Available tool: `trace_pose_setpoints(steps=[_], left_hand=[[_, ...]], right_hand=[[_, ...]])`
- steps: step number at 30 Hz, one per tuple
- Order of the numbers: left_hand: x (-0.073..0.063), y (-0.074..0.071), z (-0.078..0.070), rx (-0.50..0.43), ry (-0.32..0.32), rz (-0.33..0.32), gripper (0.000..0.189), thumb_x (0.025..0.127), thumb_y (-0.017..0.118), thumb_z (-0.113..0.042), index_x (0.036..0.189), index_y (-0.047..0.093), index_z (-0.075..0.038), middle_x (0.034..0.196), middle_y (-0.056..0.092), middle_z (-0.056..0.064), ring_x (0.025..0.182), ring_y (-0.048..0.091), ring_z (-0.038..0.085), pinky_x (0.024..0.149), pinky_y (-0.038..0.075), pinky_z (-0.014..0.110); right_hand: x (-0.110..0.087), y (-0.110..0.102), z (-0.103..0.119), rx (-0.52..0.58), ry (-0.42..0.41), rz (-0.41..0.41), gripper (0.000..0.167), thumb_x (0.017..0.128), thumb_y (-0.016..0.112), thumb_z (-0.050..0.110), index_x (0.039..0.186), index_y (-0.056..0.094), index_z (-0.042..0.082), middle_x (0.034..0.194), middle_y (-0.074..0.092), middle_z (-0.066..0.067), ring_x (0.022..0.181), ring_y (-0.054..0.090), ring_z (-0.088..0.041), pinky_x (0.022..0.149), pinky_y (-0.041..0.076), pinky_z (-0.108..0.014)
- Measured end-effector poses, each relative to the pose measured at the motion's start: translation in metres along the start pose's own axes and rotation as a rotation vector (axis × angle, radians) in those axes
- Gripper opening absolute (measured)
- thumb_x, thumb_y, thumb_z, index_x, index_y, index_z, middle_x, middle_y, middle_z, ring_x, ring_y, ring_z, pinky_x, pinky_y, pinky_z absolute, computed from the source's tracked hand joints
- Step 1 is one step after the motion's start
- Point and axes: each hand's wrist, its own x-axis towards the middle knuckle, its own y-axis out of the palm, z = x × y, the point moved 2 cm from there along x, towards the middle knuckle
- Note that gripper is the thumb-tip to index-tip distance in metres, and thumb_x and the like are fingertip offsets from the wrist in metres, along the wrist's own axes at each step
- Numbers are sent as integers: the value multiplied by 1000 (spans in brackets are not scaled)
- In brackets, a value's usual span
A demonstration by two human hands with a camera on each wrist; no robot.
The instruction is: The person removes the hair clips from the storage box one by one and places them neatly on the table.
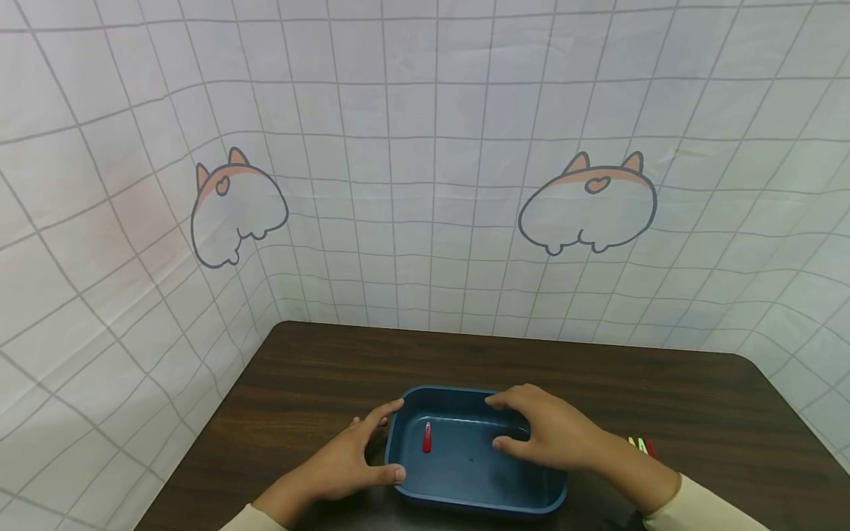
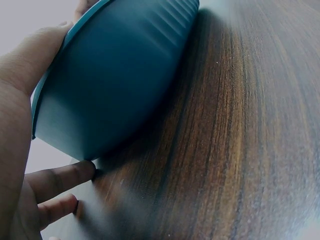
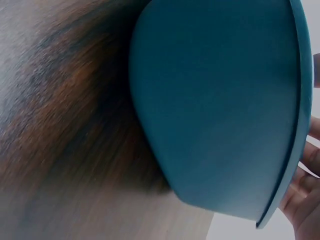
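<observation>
A blue rectangular plastic basin (image 1: pixel 465 498) sits on the dark wood table. Inside it, towards the left end, lies a small red clip-like piece (image 1: pixel 427 438). My left hand (image 1: pixel 341 459) spreads along the basin's left end, with index finger and thumb at the rim. In the left wrist view its thumb lies against the rim while other fingers reach down by the basin's lower edge. Over the basin's right end is my right hand (image 1: pixel 554 431), nothing between its parted thumb and fingers. The right wrist view has its fingers (image 3: pixel 312 157) just beyond the rim.
Several slim yellow, green and red pieces (image 1: pixel 642 445) lie on the table (image 1: pixel 345 350) to the right, partly hidden behind my right forearm. A white grid-patterned curtain (image 1: pixel 425 184) stands along the table's back and sides.
</observation>
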Motion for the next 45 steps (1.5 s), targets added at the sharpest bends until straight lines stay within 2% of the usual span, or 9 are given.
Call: trace_pose_setpoints(steps=[18, 26, 33, 45], left_hand=[[0, 0, 0, 5, 0, -1, 90, 88, 77, -54, 159, 25, -43, 151, 50, 16, 142, 43, 36, 117, 8, 70], [0, 1, -1, 1, 6, -5, 89, 88, 77, -53, 160, 25, -42, 150, 51, 16, 141, 45, 36, 117, 9, 71], [1, 1, 0, 11, -8, 1, 89, 88, 76, -54, 159, 25, -44, 152, 49, 17, 141, 45, 37, 116, 10, 71], [1, 1, 0, 7, 9, 2, 87, 90, 75, -53, 160, 24, -44, 154, 47, 15, 142, 44, 35, 117, 9, 70]], right_hand=[[19, 16, 18, -10, 34, 75, 59, 91, 75, 50, 138, 64, 17, 131, 64, 3, 121, 58, -17, 98, 53, -46], [27, 23, 29, -6, 38, 127, 63, 90, 72, 57, 139, 62, 18, 131, 64, 3, 118, 60, -17, 93, 55, -47], [32, 28, 35, 8, 20, 129, 63, 90, 72, 58, 139, 63, 18, 129, 64, 3, 117, 60, -15, 91, 56, -44], [43, 38, 41, 11, 25, 145, 64, 90, 71, 59, 138, 63, 18, 124, 65, 3, 113, 60, -16, 86, 57, -41]])
